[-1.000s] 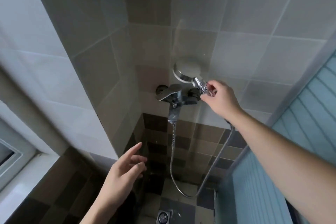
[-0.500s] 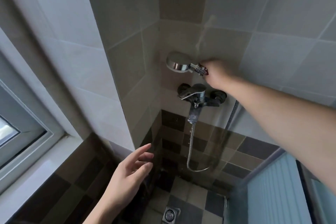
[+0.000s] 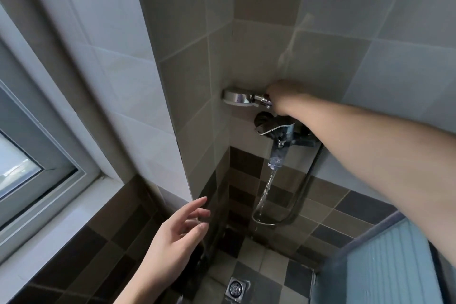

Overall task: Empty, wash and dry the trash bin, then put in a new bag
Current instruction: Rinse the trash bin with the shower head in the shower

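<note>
Left hand (image 3: 176, 237): ours, loose-fingered, holding nothing, as before. Right hand (image 3: 283, 97): gripping the shower head (image 3: 238, 98) by its handle, now raised to the wall above the tap (image 3: 281, 129); we judge rinsing finished. Bin: not in view.

Floor (image 3: 269, 264): small square tiles in a checked pattern of beige, brown and dark grey, wet in appearance near the corner. A round metal floor drain (image 3: 236, 287) in a square frame is set into it, near the bottom edge of view. Nothing else visibly rests on it.
</note>
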